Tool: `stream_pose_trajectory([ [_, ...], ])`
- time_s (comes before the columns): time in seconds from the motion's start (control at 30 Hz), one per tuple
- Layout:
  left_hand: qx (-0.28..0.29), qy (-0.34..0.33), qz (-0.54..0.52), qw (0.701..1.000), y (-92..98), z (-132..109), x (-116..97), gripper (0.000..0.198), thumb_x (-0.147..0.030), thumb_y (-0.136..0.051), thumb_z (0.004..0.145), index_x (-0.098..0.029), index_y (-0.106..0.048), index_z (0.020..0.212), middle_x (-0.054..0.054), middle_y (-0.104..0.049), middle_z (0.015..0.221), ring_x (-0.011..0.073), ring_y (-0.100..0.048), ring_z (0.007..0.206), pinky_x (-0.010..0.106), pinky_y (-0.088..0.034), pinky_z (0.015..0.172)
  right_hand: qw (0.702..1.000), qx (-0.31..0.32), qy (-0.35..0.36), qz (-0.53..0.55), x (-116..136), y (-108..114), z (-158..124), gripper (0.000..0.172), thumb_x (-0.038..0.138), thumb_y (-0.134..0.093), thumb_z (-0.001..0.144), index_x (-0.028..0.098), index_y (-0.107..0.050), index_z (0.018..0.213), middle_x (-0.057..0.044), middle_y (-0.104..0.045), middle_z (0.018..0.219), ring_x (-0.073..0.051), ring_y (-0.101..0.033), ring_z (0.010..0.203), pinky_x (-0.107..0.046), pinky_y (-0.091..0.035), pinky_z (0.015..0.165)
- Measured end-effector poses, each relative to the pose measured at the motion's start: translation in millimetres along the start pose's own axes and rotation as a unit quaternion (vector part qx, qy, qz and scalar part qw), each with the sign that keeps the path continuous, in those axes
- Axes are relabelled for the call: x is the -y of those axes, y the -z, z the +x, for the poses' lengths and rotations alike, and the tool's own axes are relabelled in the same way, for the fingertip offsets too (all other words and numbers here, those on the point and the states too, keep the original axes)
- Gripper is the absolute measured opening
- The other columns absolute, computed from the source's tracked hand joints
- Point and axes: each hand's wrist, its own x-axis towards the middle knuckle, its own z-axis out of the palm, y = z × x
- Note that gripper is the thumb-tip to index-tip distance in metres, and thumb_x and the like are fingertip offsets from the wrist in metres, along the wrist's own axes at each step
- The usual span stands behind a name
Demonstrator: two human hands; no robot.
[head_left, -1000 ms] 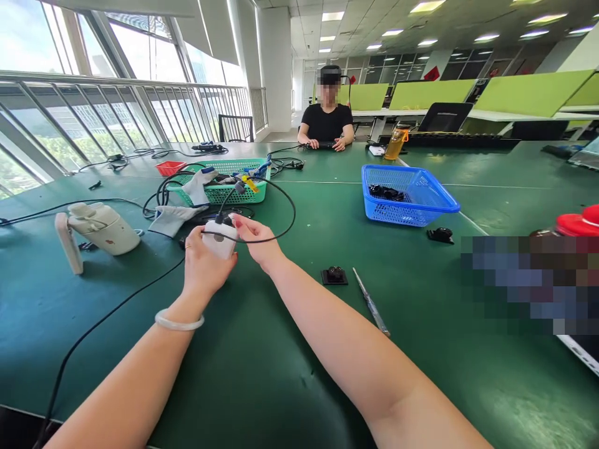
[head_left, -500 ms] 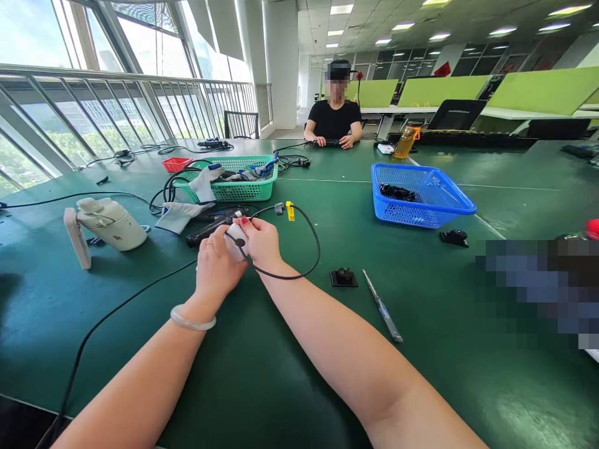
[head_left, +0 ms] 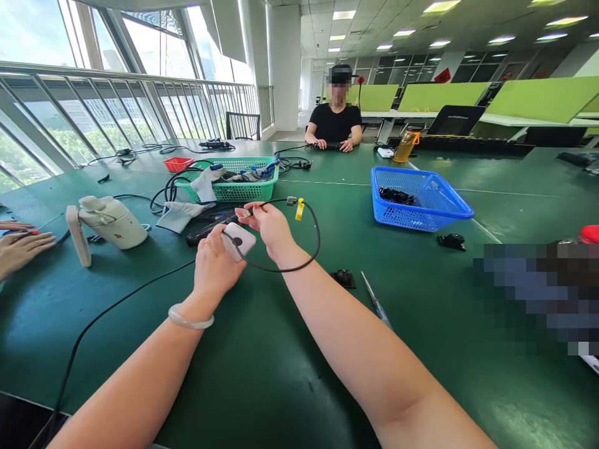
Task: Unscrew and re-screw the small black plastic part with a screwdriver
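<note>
My left hand (head_left: 214, 260) grips a small white device (head_left: 242, 239) with a round dark spot on its face. Close to its right, my right hand (head_left: 269, 229) pinches the plug end (head_left: 246, 213) of a black cable (head_left: 317, 234), apart from the device. The cable loops over my right wrist and passes across the device; a grey block (head_left: 291, 201) and a yellow tag (head_left: 299, 210) sit on it. Just beyond my left hand lies a black cylindrical object (head_left: 206, 232) on the green table (head_left: 281, 349).
A green basket (head_left: 253, 191) holds gloves and lies ahead; a blue basket (head_left: 412, 215) is right. A white jug-like object (head_left: 115, 224), another person's hands (head_left: 23, 249), a screwdriver (head_left: 377, 300) and a black part (head_left: 344, 278) are around. A person (head_left: 336, 125) sits opposite.
My right hand has moved right and slightly up, away from the white device, with the plug end. Another person's hands have appeared at the left edge.
</note>
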Motion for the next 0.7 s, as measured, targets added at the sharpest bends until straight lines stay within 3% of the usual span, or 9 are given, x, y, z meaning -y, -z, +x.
stream_pose_trajectory([
  [0.17, -0.001, -0.005, -0.003, 1.000, 0.2, -1, 0, 0.073, -0.019, -0.063, 0.063, -0.014, -0.032, 0.128, 0.014, -0.054, 0.119, 0.0313, -0.056, 0.104, 0.044, -0.042, 0.096, 0.998, 0.032, 0.009, -0.045, -26, 8, -3, 0.011, 0.013, -0.044, 0.090, 0.012, -0.055, 0.092, -0.003, -0.066, 0.094, -0.005, -0.062, 0.078, -0.018, -0.051, 0.080],
  [0.3, 0.005, -0.001, -0.014, 1.000, 1.5, -1, -2, 0.072, -0.019, -0.064, 0.062, -0.015, -0.033, 0.127, 0.014, -0.055, 0.116, 0.0320, -0.055, 0.106, 0.044, -0.043, 0.094, 0.994, 0.073, 0.026, -0.080, -27, 16, 4, 0.014, 0.018, -0.049, 0.087, 0.010, -0.060, 0.091, -0.004, -0.066, 0.097, -0.005, -0.061, 0.076, -0.015, -0.051, 0.075],
  [0.5, 0.009, -0.008, -0.017, 1.000, 1.3, -1, -2, 0.073, -0.020, -0.065, 0.063, -0.014, -0.032, 0.128, 0.015, -0.055, 0.116, 0.0315, -0.055, 0.106, 0.044, -0.042, 0.096, 0.980, 0.073, 0.052, -0.176, -24, 19, 8, 0.017, 0.018, -0.050, 0.085, 0.010, -0.065, 0.088, -0.002, -0.065, 0.085, -0.004, -0.058, 0.070, -0.012, -0.047, 0.067],
  [0.7, 0.029, 0.010, -0.035, 0.999, 10.0, 2, -4, 0.077, -0.020, -0.069, 0.061, -0.015, -0.031, 0.128, 0.014, -0.054, 0.119, 0.0318, -0.056, 0.106, 0.044, -0.045, 0.095, 0.941, 0.034, 0.128, -0.312, -34, 14, 8, 0.017, 0.020, -0.054, 0.086, 0.015, -0.069, 0.092, 0.001, -0.066, 0.085, -0.006, -0.058, 0.075, -0.014, -0.043, 0.070],
])
